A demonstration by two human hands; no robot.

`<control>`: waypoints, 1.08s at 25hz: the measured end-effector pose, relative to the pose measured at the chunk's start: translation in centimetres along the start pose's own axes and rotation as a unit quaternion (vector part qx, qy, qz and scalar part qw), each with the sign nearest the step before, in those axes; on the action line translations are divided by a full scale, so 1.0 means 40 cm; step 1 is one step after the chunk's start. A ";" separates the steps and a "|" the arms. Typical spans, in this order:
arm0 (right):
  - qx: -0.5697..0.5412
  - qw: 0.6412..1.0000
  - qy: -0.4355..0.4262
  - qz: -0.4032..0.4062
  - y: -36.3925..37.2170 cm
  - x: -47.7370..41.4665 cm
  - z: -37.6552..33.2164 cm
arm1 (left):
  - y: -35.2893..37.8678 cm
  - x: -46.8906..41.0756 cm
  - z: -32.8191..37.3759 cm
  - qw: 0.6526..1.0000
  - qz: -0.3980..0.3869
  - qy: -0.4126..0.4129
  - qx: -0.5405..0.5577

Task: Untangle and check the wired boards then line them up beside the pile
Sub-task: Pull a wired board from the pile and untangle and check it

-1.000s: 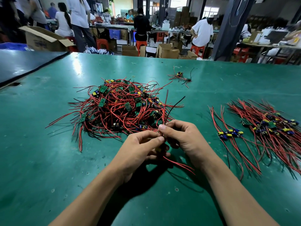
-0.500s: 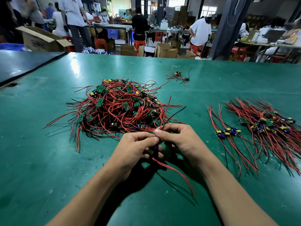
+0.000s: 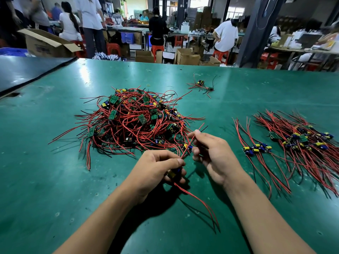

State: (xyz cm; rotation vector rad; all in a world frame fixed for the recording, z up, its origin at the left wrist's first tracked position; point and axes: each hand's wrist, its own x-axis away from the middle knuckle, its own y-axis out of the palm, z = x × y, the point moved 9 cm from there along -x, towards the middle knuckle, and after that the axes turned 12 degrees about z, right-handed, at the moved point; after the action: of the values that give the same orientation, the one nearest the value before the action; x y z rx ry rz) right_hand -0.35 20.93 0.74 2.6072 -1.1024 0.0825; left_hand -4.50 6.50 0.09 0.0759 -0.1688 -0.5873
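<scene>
I see a wide green bench (image 3: pixel 55 180), its matte mat scuffed, pitted with small marks and catching glare from overhead lights. Beyond its far edge lies a crowded workshop: people at other tables, an open cardboard box (image 3: pixel 45 44) and red stools (image 3: pixel 156 49). Mid-bench sits the pile (image 3: pixel 135 120), a loose mound of thin red and black leads looped around small green rectangular boards with yellow and blue cylindrical parts. To the right, well apart, the lined-up boards (image 3: pixel 297 142) lie with leads fanned roughly parallel. A stray board (image 3: pixel 200 85) rests farther back. Just in front of the pile, my left hand (image 3: pixel 156 169) grips a wired board (image 3: pixel 175 174), two red leads trailing toward me. My right hand (image 3: pixel 214 153) pinches its upper leads between thumb and fingers.
</scene>
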 end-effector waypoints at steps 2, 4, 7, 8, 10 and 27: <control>-0.053 0.996 0.061 -0.031 0.019 0.007 0.012 | 0.003 -0.002 -0.002 1.000 0.004 0.005 -0.005; -0.062 0.993 0.091 -0.049 0.028 0.014 0.019 | 0.004 -0.002 -0.002 1.000 0.021 0.017 -0.006; 0.000 0.994 0.073 -0.084 0.039 0.024 0.028 | 0.000 -0.001 0.000 0.999 0.036 0.032 -0.003; 0.016 0.992 0.067 -0.109 0.048 0.031 0.031 | -0.002 -0.001 -0.002 0.999 0.035 0.027 0.003; 0.036 0.986 0.056 -0.155 0.061 0.042 0.035 | -0.006 -0.003 -0.007 0.999 0.032 0.010 0.016; -0.124 0.986 0.113 0.023 -0.024 -0.013 0.016 | 0.024 0.002 -0.006 0.999 -0.051 -0.012 0.011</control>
State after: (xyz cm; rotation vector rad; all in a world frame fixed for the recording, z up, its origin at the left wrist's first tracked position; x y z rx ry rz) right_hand -0.08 21.73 -0.20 2.2895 -1.0206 0.2302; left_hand -3.86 7.24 -0.04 0.1002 -0.1954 -0.6887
